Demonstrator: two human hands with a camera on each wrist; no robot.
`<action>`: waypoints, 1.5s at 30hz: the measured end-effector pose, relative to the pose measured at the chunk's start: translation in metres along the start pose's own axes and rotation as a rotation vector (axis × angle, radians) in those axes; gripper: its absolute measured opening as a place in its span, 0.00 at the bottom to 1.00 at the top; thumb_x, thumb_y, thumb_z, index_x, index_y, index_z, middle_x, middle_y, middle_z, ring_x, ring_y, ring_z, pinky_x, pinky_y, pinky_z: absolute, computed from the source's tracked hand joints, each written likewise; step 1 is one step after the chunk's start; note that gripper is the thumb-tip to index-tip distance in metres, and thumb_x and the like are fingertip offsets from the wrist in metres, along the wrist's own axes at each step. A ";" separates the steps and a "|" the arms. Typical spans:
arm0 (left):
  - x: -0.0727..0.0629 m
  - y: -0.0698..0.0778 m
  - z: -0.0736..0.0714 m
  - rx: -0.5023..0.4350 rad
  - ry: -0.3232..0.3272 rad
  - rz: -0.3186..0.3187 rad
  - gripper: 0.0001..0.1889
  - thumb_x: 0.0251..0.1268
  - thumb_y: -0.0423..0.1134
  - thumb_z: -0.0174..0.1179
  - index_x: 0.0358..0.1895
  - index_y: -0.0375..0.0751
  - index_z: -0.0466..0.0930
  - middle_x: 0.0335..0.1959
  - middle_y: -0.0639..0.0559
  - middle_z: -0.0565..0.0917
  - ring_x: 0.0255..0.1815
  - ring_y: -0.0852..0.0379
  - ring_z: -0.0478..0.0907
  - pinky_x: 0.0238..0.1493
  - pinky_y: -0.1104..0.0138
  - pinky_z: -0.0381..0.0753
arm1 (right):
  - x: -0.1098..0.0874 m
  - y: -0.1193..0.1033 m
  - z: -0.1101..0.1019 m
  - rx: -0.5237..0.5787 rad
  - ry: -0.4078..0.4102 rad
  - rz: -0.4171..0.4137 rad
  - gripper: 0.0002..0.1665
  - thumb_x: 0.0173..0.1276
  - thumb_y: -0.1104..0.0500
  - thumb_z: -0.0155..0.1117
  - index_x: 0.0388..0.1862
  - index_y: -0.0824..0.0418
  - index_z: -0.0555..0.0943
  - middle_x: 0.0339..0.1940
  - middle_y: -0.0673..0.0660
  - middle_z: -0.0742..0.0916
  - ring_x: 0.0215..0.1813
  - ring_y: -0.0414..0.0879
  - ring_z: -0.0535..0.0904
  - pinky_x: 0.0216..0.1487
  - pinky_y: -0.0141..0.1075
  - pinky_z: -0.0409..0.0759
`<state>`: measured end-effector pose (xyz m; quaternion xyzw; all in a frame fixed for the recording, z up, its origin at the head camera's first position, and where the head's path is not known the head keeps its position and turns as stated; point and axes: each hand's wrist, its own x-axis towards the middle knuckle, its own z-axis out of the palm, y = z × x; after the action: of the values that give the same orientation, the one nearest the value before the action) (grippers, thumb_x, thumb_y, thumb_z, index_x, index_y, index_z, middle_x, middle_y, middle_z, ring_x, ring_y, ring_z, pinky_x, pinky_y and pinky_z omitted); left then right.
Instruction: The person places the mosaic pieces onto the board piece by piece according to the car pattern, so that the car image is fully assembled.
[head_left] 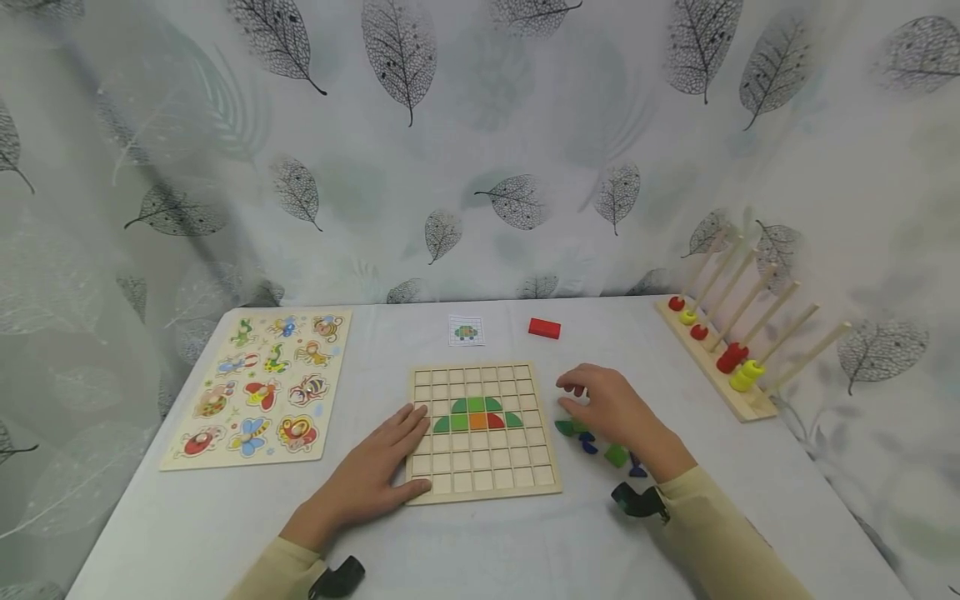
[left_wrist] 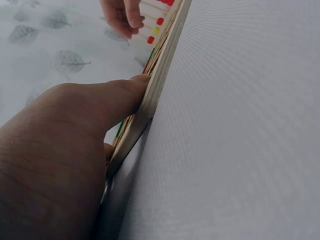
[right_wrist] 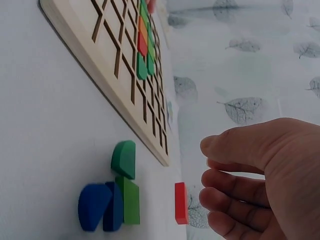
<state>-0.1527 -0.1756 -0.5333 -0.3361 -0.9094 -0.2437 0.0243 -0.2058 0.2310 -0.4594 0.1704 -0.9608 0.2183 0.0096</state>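
Observation:
A wooden grid board [head_left: 480,493] lies flat on the table, with green, orange and red pieces set in its upper middle cells. My left hand [head_left: 382,462] rests along the board's left side, fingers spread on the edge; up close, the left wrist view has the thumb [left_wrist: 117,100] against the rim. Above loose pieces right of the board hovers my right hand [head_left: 611,406]. Its fingers hang loosely curled with nothing between them in the right wrist view. Below it lie a green rounded piece [right_wrist: 124,160], a green square block [head_left: 617,455] and blue rounded pieces [right_wrist: 93,206].
Behind the board sit a small pattern card [head_left: 467,331] and a red block [head_left: 544,328]. An insect picture puzzle [head_left: 255,387] lies at left. On the far right stands a wooden peg rack [head_left: 720,367] with red and yellow beads. A leaf-print curtain [head_left: 450,150] hangs behind.

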 end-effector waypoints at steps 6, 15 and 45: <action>0.000 0.000 0.000 0.007 0.000 0.000 0.49 0.72 0.65 0.66 0.86 0.38 0.62 0.88 0.48 0.59 0.89 0.45 0.50 0.82 0.45 0.61 | -0.003 0.011 -0.006 -0.022 0.014 0.019 0.17 0.71 0.58 0.80 0.56 0.60 0.91 0.45 0.50 0.89 0.46 0.48 0.82 0.49 0.44 0.87; 0.000 0.000 0.000 0.010 0.003 0.000 0.49 0.72 0.64 0.66 0.86 0.38 0.62 0.88 0.48 0.59 0.89 0.44 0.51 0.82 0.45 0.62 | -0.007 0.024 -0.010 -0.046 0.028 0.052 0.18 0.70 0.59 0.80 0.57 0.61 0.91 0.45 0.53 0.89 0.46 0.50 0.83 0.49 0.46 0.88; 0.000 -0.002 0.003 0.013 0.004 -0.001 0.49 0.73 0.66 0.64 0.86 0.39 0.61 0.88 0.49 0.58 0.89 0.46 0.49 0.82 0.46 0.61 | -0.024 0.065 -0.020 -0.004 0.032 0.126 0.16 0.71 0.60 0.78 0.55 0.61 0.91 0.45 0.55 0.89 0.46 0.53 0.82 0.47 0.47 0.88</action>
<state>-0.1538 -0.1760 -0.5368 -0.3348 -0.9111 -0.2386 0.0282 -0.2054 0.3024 -0.4702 0.1062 -0.9698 0.2192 0.0116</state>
